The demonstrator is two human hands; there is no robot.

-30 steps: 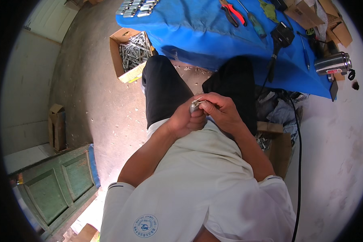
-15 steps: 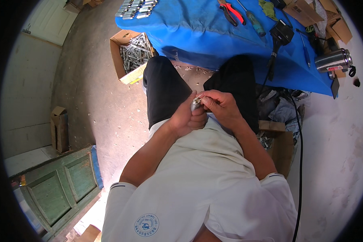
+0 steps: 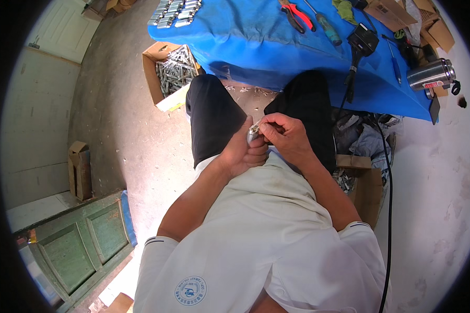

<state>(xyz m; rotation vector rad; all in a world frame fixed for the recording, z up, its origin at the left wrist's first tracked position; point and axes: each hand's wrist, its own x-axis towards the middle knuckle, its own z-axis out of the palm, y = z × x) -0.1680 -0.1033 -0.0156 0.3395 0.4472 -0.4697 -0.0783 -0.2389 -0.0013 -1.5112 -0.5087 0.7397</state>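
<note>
Above my lap, my left hand (image 3: 238,151) is wrapped round a small silver metal piece (image 3: 253,135), with its upper end sticking out past the thumb. That end looks open, with a yellowish part in it; the rest is hidden in the palm. My right hand (image 3: 290,138) pinches at this upper end with thumb and forefinger. Whatever sits between those fingertips is too small to make out. At the table's far left, similar silver pieces (image 3: 175,11) lie in rows.
A blue-covered table (image 3: 235,31) stands in front, holding red-handled pliers (image 3: 297,18), a screwdriver (image 3: 329,30), a black device (image 3: 363,40) with a cable and a steel flask (image 3: 431,75). A carton (image 3: 152,73) of metal parts sits below left. Another open carton (image 3: 368,195) is at my right.
My right fingers have shifted slightly at the top of the silver piece, and the forefinger is more bent. The left hand keeps its hold. The whole view has tilted a little.
</note>
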